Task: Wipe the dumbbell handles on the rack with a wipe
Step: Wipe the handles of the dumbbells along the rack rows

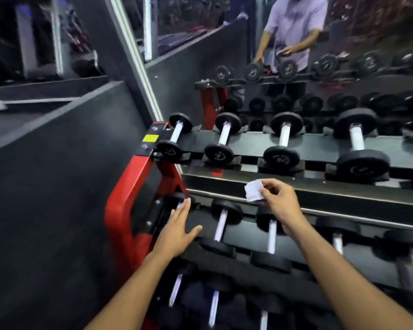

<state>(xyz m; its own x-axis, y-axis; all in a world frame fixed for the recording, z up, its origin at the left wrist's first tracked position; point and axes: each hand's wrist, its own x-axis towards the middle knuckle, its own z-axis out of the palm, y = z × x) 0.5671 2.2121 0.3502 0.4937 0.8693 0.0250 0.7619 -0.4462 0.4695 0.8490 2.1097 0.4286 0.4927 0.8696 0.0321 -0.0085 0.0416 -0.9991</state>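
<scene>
Wipe: small white wipe (253,190) was pinched between thumb and fingertips of the right hand (278,201), held in the air in front of the steel lip between the top and middle shelves, touching no dumbbell.
Right hand: fingers curled round the wipe's right edge, so most of the sheet hung free to the left.
Left hand: left hand (177,228) lay flat and spread, fingers straight, on the left end of the middle shelf, its fingertips at the leftmost dumbbell (180,201) there; it gripped nothing.
Rack: red-framed rack (126,198) carried three shelves of black dumbbells with pale handles, standing against a mirror (224,44).
Nearest handle: second middle-shelf handle (220,225) lay just below and left of the wipe, bare and unobstructed.
Step in hand: judged to be bringing the wipe down to a middle-shelf handle, wiping not yet begun.
Doing it well: wipe would want wrapping round the handle rather than dabbing with one edge, then sliding end to end between the two heads and twisting to reach the underside.
Support: flat left hand could steady a head so the dumbbell did not roll in its cradle.
Risk: so small a pinch might let the wipe slip or bunch.
</scene>
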